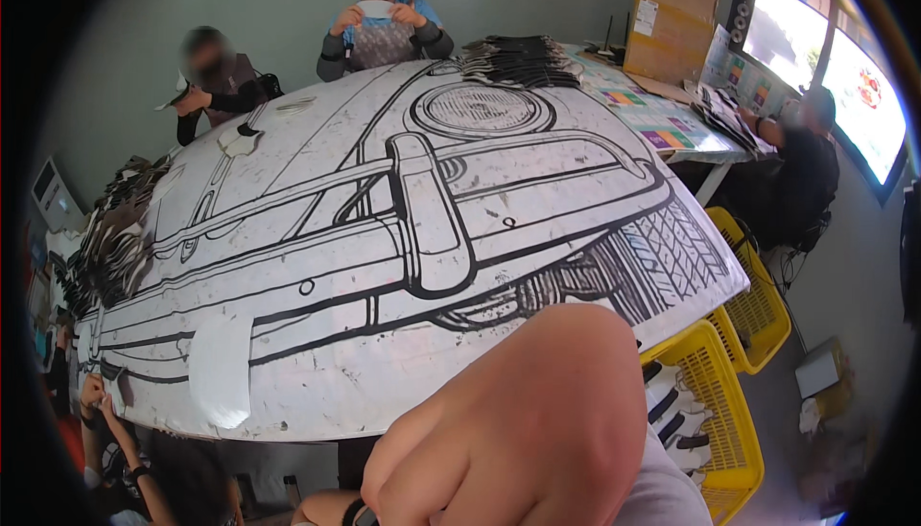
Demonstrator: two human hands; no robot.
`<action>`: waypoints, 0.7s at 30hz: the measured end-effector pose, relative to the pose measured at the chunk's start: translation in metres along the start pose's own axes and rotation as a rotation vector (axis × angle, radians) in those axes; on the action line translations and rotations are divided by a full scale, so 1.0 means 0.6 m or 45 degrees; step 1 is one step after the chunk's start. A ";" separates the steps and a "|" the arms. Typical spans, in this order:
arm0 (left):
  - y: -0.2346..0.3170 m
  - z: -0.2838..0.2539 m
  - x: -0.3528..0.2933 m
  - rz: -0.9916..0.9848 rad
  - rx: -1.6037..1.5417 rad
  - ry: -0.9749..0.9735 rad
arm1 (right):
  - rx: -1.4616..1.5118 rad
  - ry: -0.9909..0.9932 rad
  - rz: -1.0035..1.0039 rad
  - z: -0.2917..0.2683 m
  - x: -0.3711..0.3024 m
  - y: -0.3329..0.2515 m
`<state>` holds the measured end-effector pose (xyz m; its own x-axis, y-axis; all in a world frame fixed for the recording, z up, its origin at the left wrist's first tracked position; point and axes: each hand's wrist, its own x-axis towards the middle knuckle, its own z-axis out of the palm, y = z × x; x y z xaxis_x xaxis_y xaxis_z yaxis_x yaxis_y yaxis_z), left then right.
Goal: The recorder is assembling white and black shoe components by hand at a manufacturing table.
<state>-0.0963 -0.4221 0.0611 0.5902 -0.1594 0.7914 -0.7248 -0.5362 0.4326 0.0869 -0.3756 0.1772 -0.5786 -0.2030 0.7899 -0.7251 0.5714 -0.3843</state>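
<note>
My right hand [499,430] looms large at the lower middle, its fingers curled down. Whatever it may hold is hidden beneath the knuckles. Left of it, at the bottom edge, a bit of skin with a black band, which seems to be my left hand [326,507], shows only in part; its fingers cannot be made out. Beyond my hands spreads a large table [317,373] covered with a black-and-white drawing of a car front. A smooth white strip with a rounded end [221,373] lies near its front edge.
Black-and-white flat pieces pile up at the far edge [523,61] and along the left [110,238]. Two yellow baskets [734,420] stand at the right, the nearer holding similar pieces. Several people work around the table; one [384,27] opposite holds a white piece. A cardboard box [672,18] stands behind.
</note>
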 end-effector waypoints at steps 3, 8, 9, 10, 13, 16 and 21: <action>0.002 -0.010 0.005 0.155 0.103 -0.013 | -0.012 -0.115 0.043 -0.013 -0.007 -0.010; 0.018 -0.044 -0.028 0.172 0.378 -0.143 | -0.300 0.106 -0.342 0.013 -0.023 0.010; 0.016 -0.049 -0.019 0.178 0.345 -0.159 | -0.243 0.138 -0.325 0.004 -0.024 -0.001; 0.020 -0.060 -0.007 0.138 0.418 -0.101 | -0.162 0.165 -0.318 -0.010 -0.023 -0.004; 0.026 -0.089 0.053 0.039 0.532 0.122 | -0.108 0.268 -0.325 -0.031 -0.029 -0.017; 0.047 -0.108 0.054 -0.020 0.535 0.332 | -0.179 0.265 -0.402 -0.024 -0.033 0.025; 0.073 -0.161 0.062 -0.026 0.541 0.759 | -1.063 -0.082 0.335 -0.015 -0.060 -0.060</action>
<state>-0.1400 -0.3716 0.1511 0.2205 0.2672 0.9381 -0.4438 -0.8289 0.3405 0.1370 -0.3816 0.1670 -0.7266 -0.0131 0.6869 -0.0697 0.9961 -0.0548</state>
